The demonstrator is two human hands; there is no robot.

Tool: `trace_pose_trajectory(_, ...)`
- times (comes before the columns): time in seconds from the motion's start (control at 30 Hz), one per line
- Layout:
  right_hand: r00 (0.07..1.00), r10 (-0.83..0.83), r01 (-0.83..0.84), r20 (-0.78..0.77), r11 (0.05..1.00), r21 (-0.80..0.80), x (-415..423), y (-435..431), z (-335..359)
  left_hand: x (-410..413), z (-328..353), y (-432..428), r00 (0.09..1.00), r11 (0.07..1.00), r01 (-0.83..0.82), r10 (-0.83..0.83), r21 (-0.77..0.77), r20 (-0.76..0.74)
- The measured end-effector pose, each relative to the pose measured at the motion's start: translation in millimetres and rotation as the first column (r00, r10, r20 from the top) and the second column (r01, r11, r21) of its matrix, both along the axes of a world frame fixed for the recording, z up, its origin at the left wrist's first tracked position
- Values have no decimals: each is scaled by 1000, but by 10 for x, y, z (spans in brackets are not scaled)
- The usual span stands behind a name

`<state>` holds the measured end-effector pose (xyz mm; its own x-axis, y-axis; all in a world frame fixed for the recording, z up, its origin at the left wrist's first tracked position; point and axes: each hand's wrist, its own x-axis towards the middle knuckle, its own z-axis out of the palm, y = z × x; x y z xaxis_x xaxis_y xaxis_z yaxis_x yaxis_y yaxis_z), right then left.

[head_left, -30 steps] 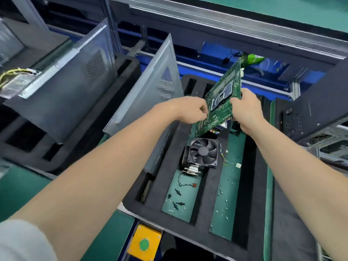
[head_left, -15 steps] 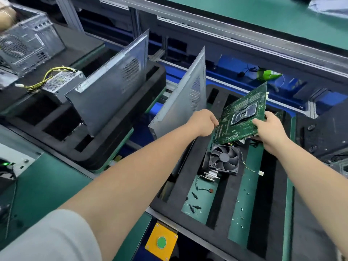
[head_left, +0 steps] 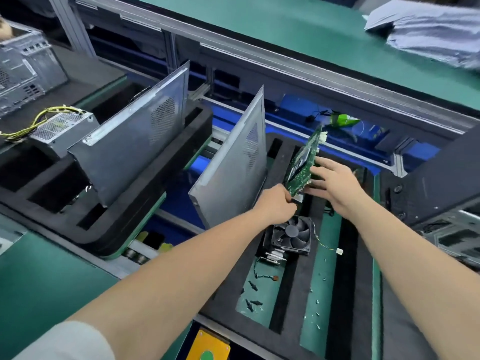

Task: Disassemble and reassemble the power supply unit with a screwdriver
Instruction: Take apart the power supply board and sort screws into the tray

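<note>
Head view: a green printed circuit board (head_left: pixel 302 165), held nearly upright, seems bound for a slot in the black foam tray (head_left: pixel 293 287).
Left hand (head_left: pixel 276 203) pinches its lower corner; right hand (head_left: pixel 335 184) lays straight, spread fingers on its face. Next, the bottom edge likely needs aligning with a slot. The grey perforated-metal power supply unit with yellow wires (head_left: pixel 61 131) sits far left, well apart.
</note>
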<state>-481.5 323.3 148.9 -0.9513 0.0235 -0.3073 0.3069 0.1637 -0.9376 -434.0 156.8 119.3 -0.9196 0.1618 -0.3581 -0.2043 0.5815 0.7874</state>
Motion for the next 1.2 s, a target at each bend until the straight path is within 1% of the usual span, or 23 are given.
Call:
trace_pose_trajectory(0.07, 995, 100, -99, 9, 995, -26, 11, -88, 90, -2, -45, 56, 999, 999, -45, 45, 4, 18)
trace_pose_trajectory(0.13, 978, 208, -208, 16, 978, 4, 27, -112, 150, -26, -50, 68, 994, 993, -112, 112, 26, 20)
trace_pose_trajectory(0.17, 973, 232, -232, 18, 972, 34, 38, -89, 164, -39, -59, 68, 989, 989, -146, 146, 34, 18)
trace_pose_trajectory(0.2, 974, 228, -228, 17, 971, 76, 45, -39, 166, -46, -70, 69, 984, 983, -176, 175, 44, 13)
trace_pose_trajectory(0.27, 986, 166, -167, 23, 970, 174, 70, 121, 147, -27, -86, 91, 974, 973, -224, 225, 60, -7)
trace_pose_trajectory(0.33, 993, 95, -111, 73, 959, 261, 126, 334, 83, 18, -79, 166, 973, 973, -216, 221, 78, -61)
trace_pose_trajectory(0.37, 991, 66, -97, 114, 950, 297, 174, 449, 29, 49, -71, 222, 979, 982, -167, 176, 85, -102)
trace_pose_trajectory(0.43, 980, 5, -80, 197, 925, 371, 301, 670, -101, 111, -53, 343, 983, 997, -13, 27, 77, -182)
trace_pose_trajectory(0.5, 960, -47, -84, 276, 893, 443, 461, 854, -235, 157, -74, 466, 961, 988, 147, -133, 39, -244)
trace_pose_trajectory(0.53, 946, -57, -105, 320, 877, 468, 546, 925, -297, 168, -97, 527, 936, 976, 216, -207, 0, -286)
trace_pose_trajectory(0.6, 913, -38, -183, 407, 853, 488, 723, 1025, -408, 184, -167, 649, 858, 932, 341, -361, -120, -367)
trace_pose_trajectory(0.63, 896, -7, -239, 444, 836, 495, 809, 1058, -462, 197, -213, 704, 805, 896, 396, -444, -200, -395)
trace_pose_trajectory(0.7, 881, 69, -341, 468, 778, 527, 956, 1094, -549, 235, -325, 788, 700, 806, 472, -589, -358, -403)
trace_pose_trajectory(0.77, 881, 115, -386, 459, 737, 556, 1063, 1078, -584, 263, -453, 819, 633, 744, 508, -664, -434, -398)
trace_pose_trajectory(0.83, 855, 189, -470, 483, 674, 570, 1137, 1020, -577, 269, -552, 806, 607, 721, 508, -688, -471, -398)
trace_pose_trajectory(0.87, 827, 236, -531, 511, 628, 569, 1170, 980, -568, 266, -581, 795, 613, 722, 495, -685, -484, -394)
trace_pose_trajectory(0.93, 751, 324, -648, 576, 530, 547, 1238, 910, -587, 254, -615, 778, 649, 751, 459, -648, -475, -397)
trace_pose_trajectory(1.03, 666, 400, -745, 630, 412, 525, 1317, 788, -710, 248, -634, 789, 707, 809, 407, -573, -424, -415)
trace_pose_trajectory(1.1, 667, 411, -745, 621, 365, 558, 1345, 687, -852, 245, -626, 801, 755, 845, 378, -518, -378, -402)
trace_pose_trajectory(1.17, 707, 367, -707, 605, 371, 602, 1386, 601, -1025, 244, -616, 793, 790, 867, 371, -483, -332, -377)
trace_pose_trajectory(1.2, 732, 339, -681, 591, 390, 619, 1407, 573, -1113, 246, -611, 779, 797, 870, 377, -480, -318, -366)
